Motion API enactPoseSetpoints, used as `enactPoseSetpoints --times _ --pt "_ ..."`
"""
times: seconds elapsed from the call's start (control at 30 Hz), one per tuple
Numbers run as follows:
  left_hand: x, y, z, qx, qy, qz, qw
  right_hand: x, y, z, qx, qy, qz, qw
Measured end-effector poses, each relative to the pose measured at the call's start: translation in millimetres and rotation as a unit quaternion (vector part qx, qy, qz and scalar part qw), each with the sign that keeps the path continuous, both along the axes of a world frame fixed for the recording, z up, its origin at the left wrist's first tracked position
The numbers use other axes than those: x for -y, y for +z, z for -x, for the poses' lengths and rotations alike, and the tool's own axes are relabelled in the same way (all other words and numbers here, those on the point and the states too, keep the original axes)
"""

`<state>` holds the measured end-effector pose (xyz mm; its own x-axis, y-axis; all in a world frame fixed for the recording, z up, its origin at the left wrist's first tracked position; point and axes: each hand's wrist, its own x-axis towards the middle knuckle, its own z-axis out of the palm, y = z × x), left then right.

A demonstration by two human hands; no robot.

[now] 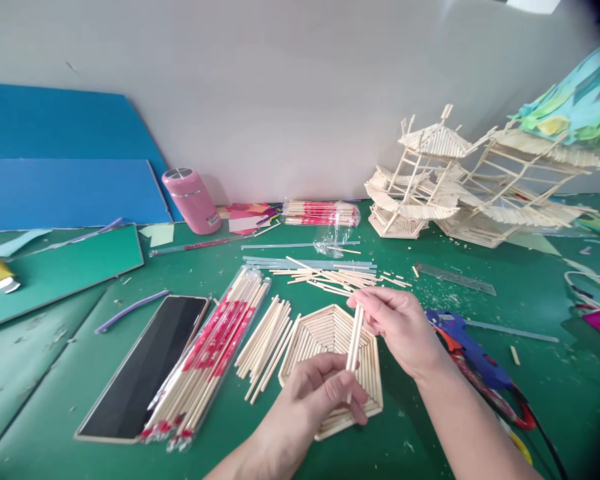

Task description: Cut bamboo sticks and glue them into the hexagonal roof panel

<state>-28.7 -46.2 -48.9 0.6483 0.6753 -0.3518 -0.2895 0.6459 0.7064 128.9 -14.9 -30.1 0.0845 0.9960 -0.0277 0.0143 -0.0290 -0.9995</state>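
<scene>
My left hand (316, 395) and my right hand (399, 328) together hold a small bundle of thin wooden sticks (355, 341), upright, the left gripping the lower end and the right pinching the top. Beneath them lies a flat hexagonal panel (325, 333) made of glued sticks on the green mat (70, 373). A loose pile of sticks (266, 340) rests just left of the panel. More short sticks (330, 275) are scattered behind it.
A plastic pack of chopsticks (207, 350) and a black phone (145, 367) lie to the left. A blue glue gun (467, 347) with cable sits at right. Stick pagoda models (430, 180), a pink bottle (186, 199), blue boards (65, 180), a metal ruler (455, 278) stand farther back.
</scene>
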Motion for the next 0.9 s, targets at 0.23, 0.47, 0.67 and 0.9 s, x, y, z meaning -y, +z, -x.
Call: enactPoseSetpoints --times 0.23,0.47,0.67,0.9 --pt "-2.5 0.4 1.5 0.096 0.003 0.06 0.994 10.2 1.7 12.5 -0.037 0.07 0.018 0.997" --pt "-2.2 -3.0 1.0 0.092 0.019 0.072 0.993 12.1 -1.5 13.8 -0.025 0.077 0.015 0.997" --pt "-3.0 -1.8 1.6 0.033 0.017 0.032 0.999 11.6 0.0 11.6 0.075 0.063 -0.007 0.995" --pt "-4.3 1.1 1.0 -0.057 0.013 -0.045 0.997 11.6 0.2 14.7 0.128 0.057 -0.034 0.99"
